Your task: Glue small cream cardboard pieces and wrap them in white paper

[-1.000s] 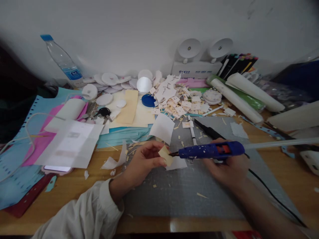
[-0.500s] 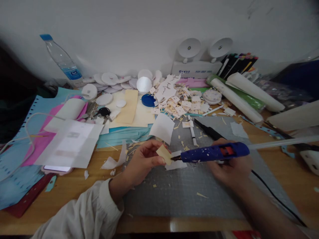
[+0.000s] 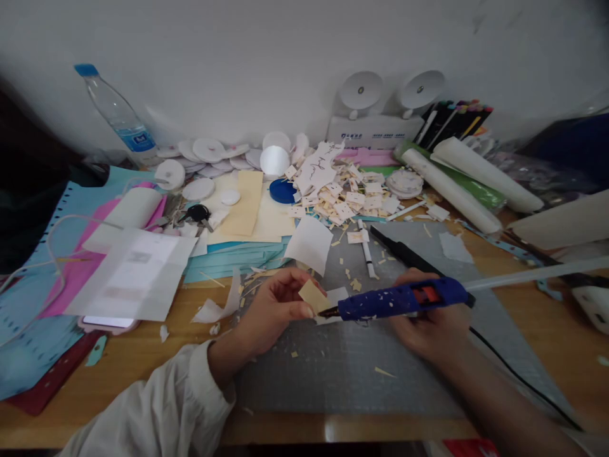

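Between thumb and fingers, my left hand (image 3: 276, 311) pinches a small pale yellow card (image 3: 313, 297). My right hand (image 3: 432, 324) is wrapped round a blue glue gun (image 3: 380, 302), and a clear glue stick (image 3: 528, 274) runs out of its rear. The dark nozzle points left and meets the lower edge of the card, close to my left thumb. Under them lies a grey cutting mat (image 3: 342, 381) with yellow scraps on it. A white paper piece (image 3: 309, 244) stands curled just behind my left hand.
Behind the mat is a heap of small cards (image 3: 342, 203). A black tool (image 3: 397, 247) and a marker (image 3: 367, 254) lie on the mat. Paper rolls (image 3: 451, 187) are at the right, a water bottle (image 3: 117, 114) at the back left, a phone (image 3: 109, 322) at the left.
The glue gun has shifted left and slightly down with my right hand, its nozzle now lower along the card. My left hand and the card have hardly moved.
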Available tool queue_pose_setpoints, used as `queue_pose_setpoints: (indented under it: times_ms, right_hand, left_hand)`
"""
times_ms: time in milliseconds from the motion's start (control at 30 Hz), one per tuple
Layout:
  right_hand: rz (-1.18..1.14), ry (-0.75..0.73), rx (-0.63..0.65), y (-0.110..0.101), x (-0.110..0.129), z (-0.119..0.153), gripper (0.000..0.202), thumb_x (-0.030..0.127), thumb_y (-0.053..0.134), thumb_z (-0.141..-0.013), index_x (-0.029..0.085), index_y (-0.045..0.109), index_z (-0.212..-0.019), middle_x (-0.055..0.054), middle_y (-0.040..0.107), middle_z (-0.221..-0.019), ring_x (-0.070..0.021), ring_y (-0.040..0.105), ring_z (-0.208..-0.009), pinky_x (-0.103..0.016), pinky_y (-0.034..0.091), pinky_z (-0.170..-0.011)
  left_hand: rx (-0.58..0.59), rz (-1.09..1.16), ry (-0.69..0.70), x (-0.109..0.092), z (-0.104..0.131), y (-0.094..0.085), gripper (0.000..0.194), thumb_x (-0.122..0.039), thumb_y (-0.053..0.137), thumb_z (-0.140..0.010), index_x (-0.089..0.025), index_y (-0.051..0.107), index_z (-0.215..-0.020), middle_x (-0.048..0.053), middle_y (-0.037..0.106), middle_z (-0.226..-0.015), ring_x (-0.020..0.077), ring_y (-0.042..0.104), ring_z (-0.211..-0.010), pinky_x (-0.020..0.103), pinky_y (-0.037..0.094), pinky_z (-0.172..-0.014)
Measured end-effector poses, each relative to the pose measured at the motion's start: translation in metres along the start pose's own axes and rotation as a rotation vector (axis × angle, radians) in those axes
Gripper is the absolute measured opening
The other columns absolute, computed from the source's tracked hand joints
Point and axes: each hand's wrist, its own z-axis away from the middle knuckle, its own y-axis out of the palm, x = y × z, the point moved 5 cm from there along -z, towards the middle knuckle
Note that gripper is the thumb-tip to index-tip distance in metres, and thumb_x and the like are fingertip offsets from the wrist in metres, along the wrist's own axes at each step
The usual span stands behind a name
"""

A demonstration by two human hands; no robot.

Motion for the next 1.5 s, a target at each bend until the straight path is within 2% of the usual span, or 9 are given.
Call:
queue_pose_setpoints:
  times_ms: [200, 500, 667, 867, 1233, 1500]
  right_hand:
    - [-0.006, -0.026, -0.019, 0.0, 0.004, 0.0, 0.008, 0.029, 0.055, -0.072, 0.024, 0.051, -0.076, 0.002, 0.059, -0.059, -0.0147, 0.057, -0.045, -0.025, 0.042, -0.041]
    - [-0.086, 0.064, 0.045, 0.005, 0.001, 0.002, 0.009, 0.027, 0.056, -0.071, 0.025, 0.048, -0.073, 0.003, 0.053, -0.056, -0.0151, 0.055, -0.046, -0.026, 0.042, -0.042]
    - [-0.106, 0.08, 0.002, 0.006, 0.001, 0.004, 0.009, 0.03, 0.057, -0.073, 0.024, 0.049, -0.075, 0.002, 0.055, -0.059, -0.0156, 0.056, -0.048, -0.027, 0.043, -0.043]
    - [-0.098, 0.098, 0.03, 0.007, 0.001, 0.005, 0.008, 0.029, 0.057, -0.071, 0.025, 0.05, -0.072, 0.004, 0.053, -0.056, -0.0152, 0.055, -0.046, -0.026, 0.041, -0.042]
    - [-0.16, 0.117, -0.007, 0.007, 0.0, 0.007, 0.011, 0.027, 0.058, -0.07, 0.025, 0.05, -0.078, 0.004, 0.052, -0.058, -0.0153, 0.055, -0.048, -0.028, 0.041, -0.042]
    - [-0.158, 0.151, 0.042, 0.007, -0.003, 0.007, 0.01, 0.027, 0.058, -0.069, 0.025, 0.049, -0.074, 0.003, 0.052, -0.059, -0.016, 0.055, -0.05, -0.029, 0.042, -0.044]
  left_hand:
    - [0.025, -0.012, -0.013, 0.002, 0.001, 0.002, 0.038, -0.029, 0.088, -0.052, -0.016, 0.066, -0.079, -0.001, 0.066, -0.075, 0.0102, 0.058, -0.067, 0.02, 0.045, -0.061]
    - [0.068, 0.004, -0.041, 0.003, 0.001, 0.005, 0.039, -0.03, 0.088, -0.052, -0.015, 0.064, -0.078, -0.002, 0.064, -0.075, 0.0092, 0.059, -0.063, 0.02, 0.047, -0.058]
    - [0.084, 0.019, -0.071, 0.006, 0.002, 0.005, 0.038, -0.028, 0.088, -0.053, -0.015, 0.064, -0.079, -0.001, 0.067, -0.076, 0.01, 0.062, -0.063, 0.02, 0.049, -0.058]
    - [0.103, 0.01, -0.098, 0.009, 0.002, 0.006, 0.039, -0.029, 0.088, -0.052, -0.016, 0.064, -0.079, -0.001, 0.067, -0.073, 0.0104, 0.062, -0.059, 0.02, 0.049, -0.054]
    - [0.153, 0.04, -0.165, 0.014, 0.004, 0.005, 0.035, -0.017, 0.087, -0.053, -0.015, 0.062, -0.079, -0.002, 0.068, -0.07, 0.0087, 0.063, -0.058, 0.016, 0.049, -0.053]
    - [0.194, 0.048, -0.145, 0.016, 0.004, 0.005, 0.036, -0.015, 0.086, -0.055, -0.015, 0.062, -0.081, -0.002, 0.069, -0.07, 0.0099, 0.065, -0.058, 0.016, 0.051, -0.052]
